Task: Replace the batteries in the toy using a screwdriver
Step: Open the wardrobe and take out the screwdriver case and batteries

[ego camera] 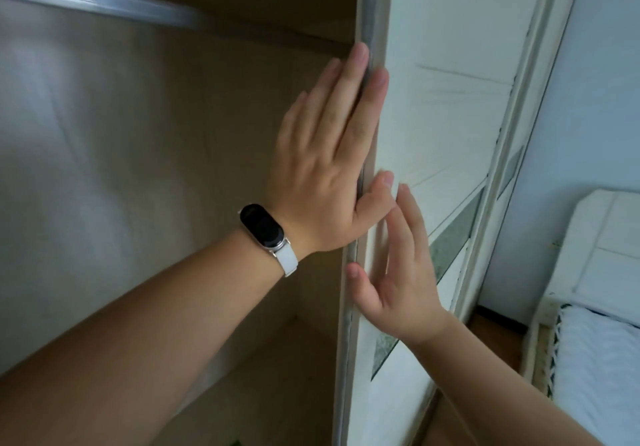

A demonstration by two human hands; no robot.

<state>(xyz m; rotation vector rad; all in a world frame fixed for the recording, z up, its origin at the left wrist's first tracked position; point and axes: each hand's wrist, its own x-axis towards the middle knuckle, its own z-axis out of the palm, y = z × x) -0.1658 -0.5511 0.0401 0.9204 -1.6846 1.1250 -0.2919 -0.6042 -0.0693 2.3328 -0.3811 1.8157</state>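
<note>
Hands mid-frame: we see left hand point(325, 168) and right hand point(405, 282), both spread flat, pressing the cream panelled wardrobe door point(446, 116).

Sliding wardrobe door point(440, 106), cream-white panel with moulded frame and a greenish inlay band, standing upright, its grey-lined leading edge beside the open beige wardrobe interior point(138, 168); left hand point(325, 168) laid flat astride that edge, right hand point(398, 272) flat on the face just below.
</note>
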